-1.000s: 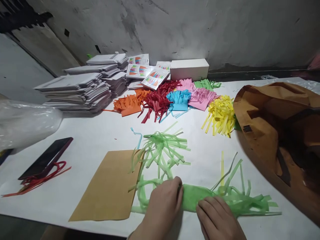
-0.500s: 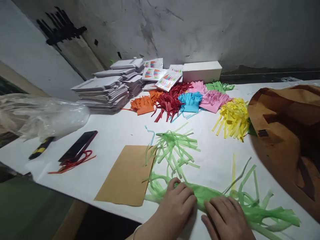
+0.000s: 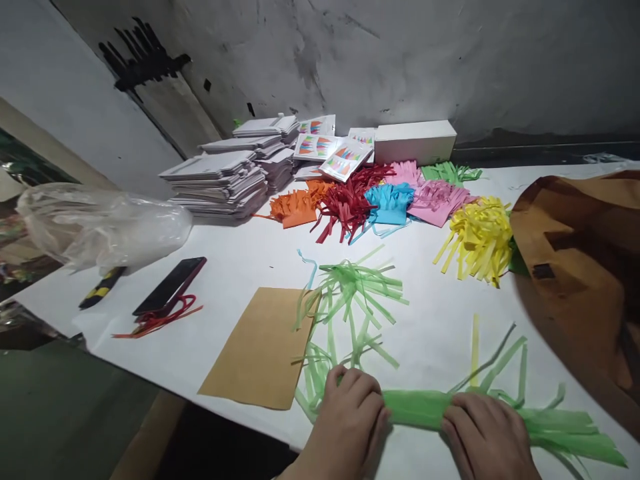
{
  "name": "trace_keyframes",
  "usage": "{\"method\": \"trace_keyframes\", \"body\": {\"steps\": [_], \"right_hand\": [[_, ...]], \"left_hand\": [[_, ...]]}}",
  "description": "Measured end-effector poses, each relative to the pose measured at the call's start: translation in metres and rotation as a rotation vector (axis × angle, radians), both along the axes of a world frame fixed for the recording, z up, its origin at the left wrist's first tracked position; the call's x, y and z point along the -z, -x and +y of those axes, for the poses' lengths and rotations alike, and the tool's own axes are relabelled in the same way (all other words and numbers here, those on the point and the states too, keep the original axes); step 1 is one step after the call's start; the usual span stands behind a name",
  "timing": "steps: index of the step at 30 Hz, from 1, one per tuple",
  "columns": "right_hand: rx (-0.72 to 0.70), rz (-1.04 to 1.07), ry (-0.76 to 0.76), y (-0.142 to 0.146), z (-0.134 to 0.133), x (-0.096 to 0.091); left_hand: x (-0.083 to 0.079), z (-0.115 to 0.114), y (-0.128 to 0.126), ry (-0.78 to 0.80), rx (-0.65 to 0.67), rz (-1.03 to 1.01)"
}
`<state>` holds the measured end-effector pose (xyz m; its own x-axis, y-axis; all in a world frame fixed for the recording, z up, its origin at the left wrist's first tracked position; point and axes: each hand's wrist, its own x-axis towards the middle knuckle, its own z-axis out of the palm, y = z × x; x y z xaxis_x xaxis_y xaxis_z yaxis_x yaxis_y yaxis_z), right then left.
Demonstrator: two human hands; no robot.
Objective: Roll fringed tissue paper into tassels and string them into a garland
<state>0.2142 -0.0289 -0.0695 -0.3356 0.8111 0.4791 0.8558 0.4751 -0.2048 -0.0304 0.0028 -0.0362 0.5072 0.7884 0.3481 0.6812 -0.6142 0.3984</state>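
A length of green tissue paper with fringed ends lies across the front of the white table. My left hand is closed on it near its left fringe, fingers curled over the paper. Farther right, my right hand grips the same paper, and a flat band shows between the two hands. Loose strips spread out beyond each hand. Just behind my left hand sits a separate bunch of green tissue strips, partly over a brown card sheet. My palms hide the undersides of the hold.
Behind are fringed tissue bundles: orange, blue and yellow. Stacked white packets and a white box stand by the wall. A phone and cutter lie left; a brown paper bag is right.
My right hand has moved rightward, away from my left hand. The green tissue between them is now longer, flatter and straighter. The view has shifted slightly.
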Motion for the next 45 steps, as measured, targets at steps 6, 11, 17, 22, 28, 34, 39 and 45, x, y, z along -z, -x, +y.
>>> {"method": "trace_keyframes", "body": {"steps": [6,11,17,22,28,34,39,45], "right_hand": [[0.176,-0.063,0.073,0.014,0.015,-0.005],[0.197,-0.041,-0.023,0.010,0.019,-0.015],[-0.122,0.208,-0.117,0.024,0.012,-0.026],[-0.128,0.169,-0.103,0.032,0.009,-0.018],[-0.118,0.169,-0.057,0.033,0.000,-0.017],[-0.072,0.175,-0.001,0.013,-0.015,-0.015],[0.064,0.078,-0.002,-0.002,-0.024,-0.008],[0.369,-0.006,0.013,0.014,-0.024,-0.005]], "left_hand": [[0.000,0.009,-0.016,0.000,-0.189,0.145],[0.003,0.011,-0.018,-0.039,-0.200,0.203],[0.005,0.010,-0.016,-0.019,-0.193,0.099],[-0.001,0.007,-0.015,-0.100,-0.032,-0.040],[0.003,0.001,-0.013,-0.117,0.108,-0.043],[-0.001,0.002,-0.010,-0.008,0.074,-0.061],[-0.005,0.002,-0.012,0.070,0.060,-0.035],[-0.009,0.006,-0.022,0.144,-0.066,0.094]]}}
